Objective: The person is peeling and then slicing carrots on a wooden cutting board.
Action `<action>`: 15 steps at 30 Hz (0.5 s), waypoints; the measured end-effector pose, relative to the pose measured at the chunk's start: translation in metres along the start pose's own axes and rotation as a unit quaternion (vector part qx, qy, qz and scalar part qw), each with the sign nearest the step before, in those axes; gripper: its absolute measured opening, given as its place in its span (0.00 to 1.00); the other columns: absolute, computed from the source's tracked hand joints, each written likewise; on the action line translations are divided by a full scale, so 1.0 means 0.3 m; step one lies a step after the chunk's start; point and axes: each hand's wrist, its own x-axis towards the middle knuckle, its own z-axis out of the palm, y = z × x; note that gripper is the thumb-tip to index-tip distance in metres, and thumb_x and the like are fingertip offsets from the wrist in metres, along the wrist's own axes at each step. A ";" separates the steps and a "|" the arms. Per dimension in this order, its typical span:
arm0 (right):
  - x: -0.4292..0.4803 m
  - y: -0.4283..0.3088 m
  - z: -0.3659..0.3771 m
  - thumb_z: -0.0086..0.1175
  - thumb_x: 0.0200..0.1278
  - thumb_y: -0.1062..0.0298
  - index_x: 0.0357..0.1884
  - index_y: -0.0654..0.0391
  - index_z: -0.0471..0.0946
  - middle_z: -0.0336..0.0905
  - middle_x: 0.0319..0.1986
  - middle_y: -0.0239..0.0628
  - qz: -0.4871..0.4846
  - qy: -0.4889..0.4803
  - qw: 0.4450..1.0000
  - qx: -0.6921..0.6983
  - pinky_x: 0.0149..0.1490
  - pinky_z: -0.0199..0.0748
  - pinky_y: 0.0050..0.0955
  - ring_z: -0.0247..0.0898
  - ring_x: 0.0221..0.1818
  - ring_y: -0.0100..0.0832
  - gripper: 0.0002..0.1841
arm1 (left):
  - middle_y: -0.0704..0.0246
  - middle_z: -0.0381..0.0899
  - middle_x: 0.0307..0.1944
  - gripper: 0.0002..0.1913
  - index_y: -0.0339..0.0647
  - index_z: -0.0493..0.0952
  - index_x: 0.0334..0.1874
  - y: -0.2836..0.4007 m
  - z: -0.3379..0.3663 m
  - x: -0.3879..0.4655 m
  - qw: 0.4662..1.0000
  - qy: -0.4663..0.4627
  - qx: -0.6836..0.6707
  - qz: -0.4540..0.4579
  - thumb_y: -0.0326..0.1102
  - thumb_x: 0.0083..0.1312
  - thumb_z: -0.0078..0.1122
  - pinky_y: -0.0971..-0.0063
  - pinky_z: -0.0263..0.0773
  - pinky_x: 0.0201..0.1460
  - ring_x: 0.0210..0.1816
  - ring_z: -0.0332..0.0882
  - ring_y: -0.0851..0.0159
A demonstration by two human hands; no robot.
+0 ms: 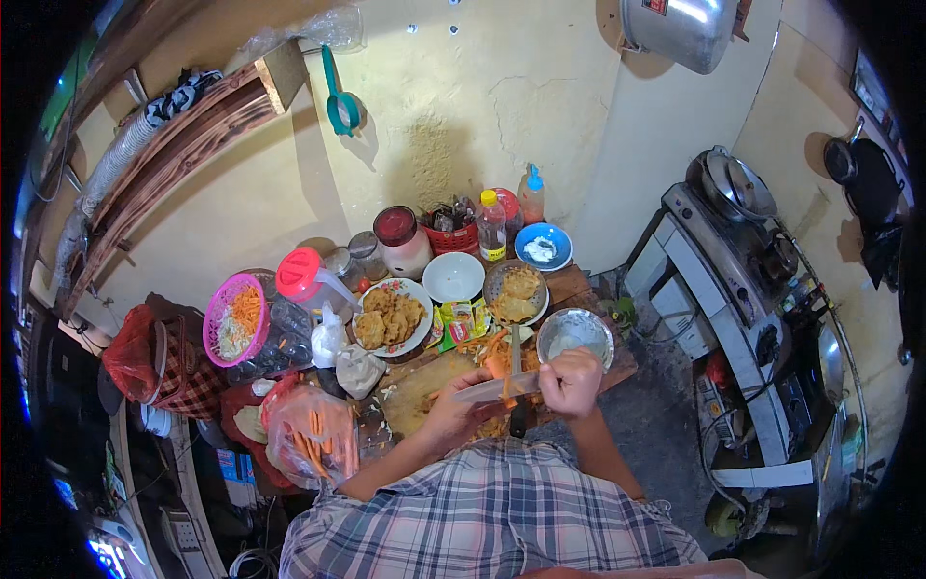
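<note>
My right hand [571, 382] is closed around the handle of a wide-bladed knife, and its blade [488, 391] points left across my front. An orange carrot [497, 364] is held in my left hand [454, 414], just beyond the blade, which partly hides it. Orange shreds hang at the blade's edge. Under both hands lies a worn wooden board [409, 387] with carrot shreds [474, 349] on it. A metal skimmer [515, 286] carrying fried fritters rests beyond the hands; a handle with a black end runs back beneath the knife.
A metal bowl [576, 335] stands close beyond my right hand. Farther back are a plate of fritters [391, 318], a white bowl [453, 277] and a blue bowl [544, 247]. Leftward are a pink basket [236, 318] of shredded vegetables and a bag of carrots [315, 434]. A stove [723, 239] stands right.
</note>
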 end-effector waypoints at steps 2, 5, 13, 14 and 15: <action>-0.016 0.038 -0.005 0.55 0.43 0.70 0.06 0.56 0.65 0.62 0.07 0.39 0.016 0.011 1.000 -0.008 0.21 0.56 0.37 0.61 0.11 0.40 0.14 | 0.64 0.78 0.43 0.11 0.37 0.72 0.48 0.017 0.006 -0.002 0.998 0.050 -0.028 -0.002 0.28 0.64 0.54 0.69 0.76 0.52 0.43 0.80 0.64; -0.005 0.004 -0.017 0.55 0.43 0.70 0.05 0.56 0.66 0.62 0.06 0.38 0.027 -0.027 0.999 -0.001 0.21 0.56 0.36 0.61 0.11 0.40 0.15 | 0.65 0.78 0.44 0.12 0.36 0.72 0.49 0.013 -0.014 -0.005 0.999 0.011 -0.020 0.034 0.27 0.64 0.55 0.68 0.76 0.52 0.43 0.79 0.65; -0.008 0.006 -0.002 0.54 0.43 0.71 0.05 0.57 0.64 0.61 0.06 0.39 0.019 -0.009 1.000 0.010 0.21 0.55 0.36 0.61 0.10 0.40 0.15 | 0.65 0.77 0.44 0.12 0.37 0.72 0.48 0.017 -0.012 0.005 0.999 0.044 -0.003 0.010 0.26 0.63 0.55 0.68 0.77 0.52 0.44 0.79 0.65; -0.002 -0.007 -0.003 0.54 0.43 0.71 0.05 0.57 0.64 0.61 0.06 0.39 0.017 -0.015 1.000 0.015 0.21 0.55 0.36 0.61 0.10 0.40 0.16 | 0.65 0.77 0.44 0.12 0.37 0.72 0.48 0.011 -0.012 0.005 0.999 0.037 -0.014 0.015 0.26 0.63 0.55 0.68 0.77 0.51 0.44 0.79 0.65; -0.002 -0.003 -0.003 0.54 0.43 0.71 0.05 0.57 0.64 0.61 0.06 0.39 0.017 -0.014 1.000 0.015 0.21 0.55 0.36 0.61 0.10 0.40 0.16 | 0.65 0.77 0.44 0.12 0.37 0.72 0.48 0.013 -0.008 0.005 0.999 0.036 -0.013 0.015 0.26 0.63 0.55 0.68 0.77 0.51 0.44 0.79 0.65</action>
